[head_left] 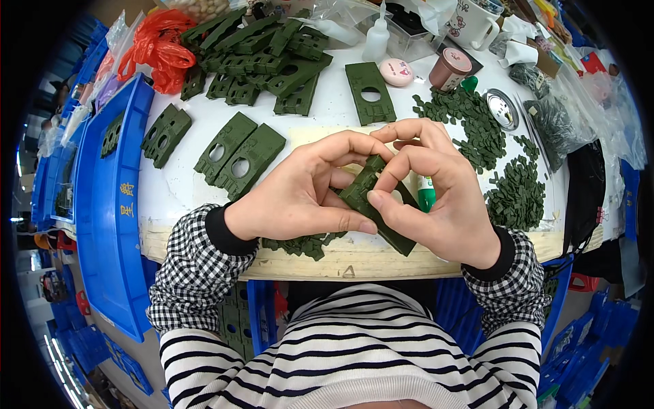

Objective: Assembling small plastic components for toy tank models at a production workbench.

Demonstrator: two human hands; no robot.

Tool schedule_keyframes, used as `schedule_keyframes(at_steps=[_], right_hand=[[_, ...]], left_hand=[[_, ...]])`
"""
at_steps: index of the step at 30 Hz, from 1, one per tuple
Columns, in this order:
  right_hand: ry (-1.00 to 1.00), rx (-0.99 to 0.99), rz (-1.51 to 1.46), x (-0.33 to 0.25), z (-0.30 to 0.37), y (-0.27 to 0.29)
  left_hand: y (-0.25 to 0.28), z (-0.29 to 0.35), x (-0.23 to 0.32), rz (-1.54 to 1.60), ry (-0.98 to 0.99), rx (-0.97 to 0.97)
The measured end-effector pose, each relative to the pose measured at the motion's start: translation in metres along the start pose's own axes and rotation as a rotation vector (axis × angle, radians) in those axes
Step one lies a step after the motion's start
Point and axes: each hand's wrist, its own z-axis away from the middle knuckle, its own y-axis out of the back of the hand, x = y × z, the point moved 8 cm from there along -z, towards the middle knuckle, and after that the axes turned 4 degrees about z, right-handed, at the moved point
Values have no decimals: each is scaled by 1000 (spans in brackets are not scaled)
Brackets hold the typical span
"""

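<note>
My left hand [293,187] is closed round one end of a dark green plastic model hull part [394,235], holding it tilted above the near edge of the table. The fingers of my right hand [453,194] pinch at the same part from the other side; whether a small piece sits between thumb and forefinger I cannot make out. Just behind my right hand shows a small green-and-white bottle [426,196]. Left of my left hand lie two similar hull parts [248,162] with round holes. Small green pieces [305,245] lie under my left wrist.
A heap of green hull parts [272,65] fills the far left. Two piles of tiny green pieces [514,194] spread at right, near a round metal lid [502,109], a pink jar [449,68] and a white dropper bottle [376,41]. A blue tray [112,225] stands along the left edge.
</note>
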Motion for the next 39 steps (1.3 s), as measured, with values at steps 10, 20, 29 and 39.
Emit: schedule_keyframes(at_steps=[10, 20, 29, 39], right_hand=[[24, 3, 34, -1, 1, 0], [10, -17, -144, -1, 1, 2], [-81, 54, -687, -15, 12, 21], [468, -850, -1343, -159, 49, -94]], left_hand=[[-1, 0, -1, 3, 0, 0], [-3, 5, 5, -26, -53, -74], [5, 0, 15, -140, 25, 21], [30, 9, 5, -232, -68, 318]])
